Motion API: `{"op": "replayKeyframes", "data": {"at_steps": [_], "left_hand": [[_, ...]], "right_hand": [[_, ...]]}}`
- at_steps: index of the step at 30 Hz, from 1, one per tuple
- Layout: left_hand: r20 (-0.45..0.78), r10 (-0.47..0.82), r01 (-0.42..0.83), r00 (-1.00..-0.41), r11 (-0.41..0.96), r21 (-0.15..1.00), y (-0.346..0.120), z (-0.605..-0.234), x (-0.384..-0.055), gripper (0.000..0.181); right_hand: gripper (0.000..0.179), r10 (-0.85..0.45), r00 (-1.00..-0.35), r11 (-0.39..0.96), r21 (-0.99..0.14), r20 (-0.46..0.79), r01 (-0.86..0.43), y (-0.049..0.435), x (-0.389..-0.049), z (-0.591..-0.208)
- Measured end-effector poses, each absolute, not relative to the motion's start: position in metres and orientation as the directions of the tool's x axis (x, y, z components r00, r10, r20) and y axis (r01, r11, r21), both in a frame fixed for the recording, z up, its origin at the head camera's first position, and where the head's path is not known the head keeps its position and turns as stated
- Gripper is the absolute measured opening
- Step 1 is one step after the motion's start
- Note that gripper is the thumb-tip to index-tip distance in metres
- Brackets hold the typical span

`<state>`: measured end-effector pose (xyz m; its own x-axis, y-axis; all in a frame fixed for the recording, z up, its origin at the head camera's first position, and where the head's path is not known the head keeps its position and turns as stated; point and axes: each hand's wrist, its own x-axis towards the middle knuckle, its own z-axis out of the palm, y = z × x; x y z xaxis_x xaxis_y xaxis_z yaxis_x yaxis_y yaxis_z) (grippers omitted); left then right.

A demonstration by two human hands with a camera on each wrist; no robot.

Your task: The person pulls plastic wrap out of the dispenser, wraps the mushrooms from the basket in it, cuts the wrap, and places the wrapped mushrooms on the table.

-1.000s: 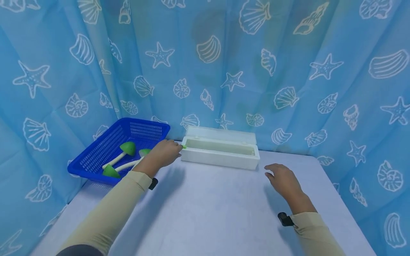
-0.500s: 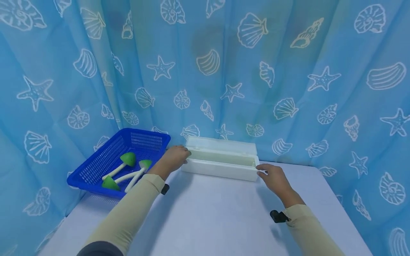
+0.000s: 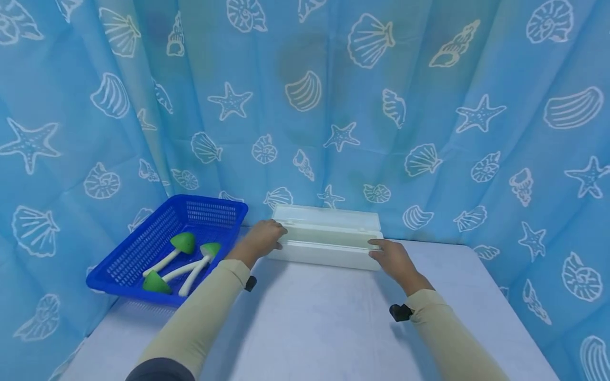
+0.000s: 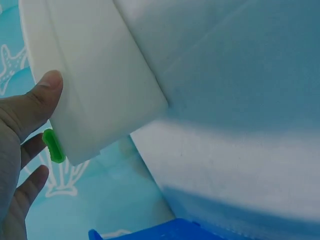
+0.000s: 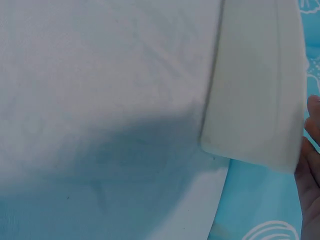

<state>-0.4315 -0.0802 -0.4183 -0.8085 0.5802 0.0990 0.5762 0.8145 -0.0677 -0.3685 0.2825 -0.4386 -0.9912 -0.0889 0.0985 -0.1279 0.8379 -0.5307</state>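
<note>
A long white box (image 3: 329, 256) lies on the table, its hinged lid (image 3: 326, 216) raised at the back. My left hand (image 3: 263, 239) is at its left end. In the left wrist view the thumb (image 4: 46, 89) rests on the box's front, near the upper edge. The other fingers are spread behind it, one close to a small green tab (image 4: 53, 146) at the end. My right hand (image 3: 394, 261) is at the right end, index finger reaching over the front rim and thumb lower. In the right wrist view its fingers are cut off by the frame edge; contact is partly hidden.
A blue perforated basket (image 3: 119, 259) stands left of my left forearm. Inside lie several green-capped white-stemmed mushroom shapes (image 3: 183, 242). Behind the white-covered table (image 3: 324, 323) hangs a blue curtain (image 3: 295, 143) with shell prints, close to the raised lid.
My right hand has come in from beside the box and slid left over its right end. My left hand has moved slightly right along the left end. The box looks still.
</note>
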Motion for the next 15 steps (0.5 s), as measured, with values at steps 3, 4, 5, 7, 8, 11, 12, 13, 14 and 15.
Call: {"op": "replayKeyframes", "data": {"at_steps": [3,4,5,7,8,11,12,13,14,15], "left_hand": [[0.109,0.585,0.578,-0.804,0.811,-0.088,-0.0807,-0.4183,-0.4341,0.04],[0.116,0.585,0.578,-0.803,0.811,-0.092,-0.0809,-0.4175,-0.435,0.04],[0.123,0.591,0.582,-0.797,0.807,-0.101,-0.0813,-0.4169,-0.436,0.04],[0.129,0.596,0.589,-0.793,0.803,-0.092,-0.0822,-0.4154,-0.4374,0.04],[0.128,0.597,0.592,-0.792,0.802,-0.078,-0.0827,-0.4146,-0.438,0.04],[0.121,0.564,0.573,-0.817,0.817,0.062,-0.0844,-0.4131,-0.4392,0.041],[0.119,0.546,0.558,-0.829,0.82,0.125,-0.0848,-0.4127,-0.4396,0.041],[0.12,0.53,0.544,-0.839,0.819,0.182,-0.085,-0.4124,-0.4399,0.04],[0.114,0.511,0.523,-0.852,0.818,0.239,-0.0852,-0.4123,-0.4403,0.039],[0.111,0.494,0.504,-0.862,0.813,0.292,-0.0855,-0.4123,-0.4405,0.037]], "right_hand": [[0.041,-0.13,-0.982,0.853,-0.489,0.136,-0.181,0.2814,-0.3682,-0.441],[0.041,-0.14,-0.979,0.862,-0.467,0.149,-0.195,0.2815,-0.3685,-0.4411],[0.04,-0.144,-0.977,0.87,-0.451,0.156,-0.2,0.2815,-0.3692,-0.4409],[0.04,-0.149,-0.978,0.884,-0.422,0.15,-0.199,0.2811,-0.3705,-0.4398],[0.041,-0.148,-0.979,0.889,-0.414,0.141,-0.194,0.2806,-0.3713,-0.439],[0.04,-0.141,-0.983,0.893,-0.413,0.115,-0.177,0.2787,-0.3732,-0.4363],[0.04,-0.135,-0.985,0.888,-0.428,0.111,-0.169,0.2782,-0.3737,-0.4356],[0.039,-0.126,-0.986,0.88,-0.446,0.11,-0.163,0.2776,-0.3742,-0.4351],[0.038,-0.119,-0.987,0.872,-0.464,0.11,-0.157,0.2772,-0.3748,-0.4348],[0.037,-0.112,-0.988,0.865,-0.479,0.106,-0.149,0.277,-0.3754,-0.4348]]}}
